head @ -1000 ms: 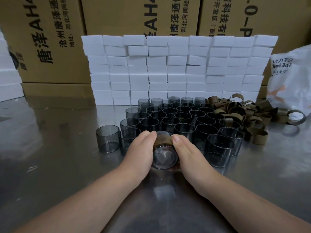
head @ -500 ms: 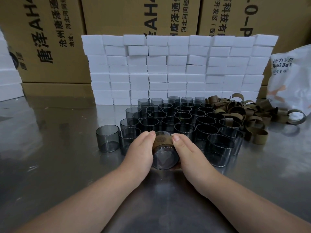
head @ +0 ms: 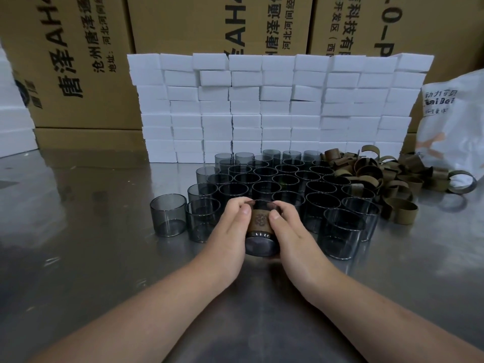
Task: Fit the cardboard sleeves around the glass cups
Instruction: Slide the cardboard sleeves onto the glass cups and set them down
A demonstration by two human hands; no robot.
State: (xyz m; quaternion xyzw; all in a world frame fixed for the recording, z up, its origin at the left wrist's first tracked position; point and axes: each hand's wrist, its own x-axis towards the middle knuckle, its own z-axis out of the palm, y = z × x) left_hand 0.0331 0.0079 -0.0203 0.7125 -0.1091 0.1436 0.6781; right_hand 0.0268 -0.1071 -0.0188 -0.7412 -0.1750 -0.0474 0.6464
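Both my hands are clamped on one smoky grey glass cup [head: 260, 244] at the centre of the frame. My left hand [head: 230, 231] and right hand [head: 290, 231] curl round its sides, thumbs pressing the brown cardboard sleeve [head: 260, 220] that rings its middle. The cup tilts, base toward me. The other grey glass cups [head: 285, 179] crowd just behind my knuckles, and loose brown sleeves [head: 379, 174] pile at centre right. The shiny steel table [head: 78, 258] lies open across the lower left.

Smoky-grey cup [head: 262, 244], patterned brown sleeve [head: 259, 220]
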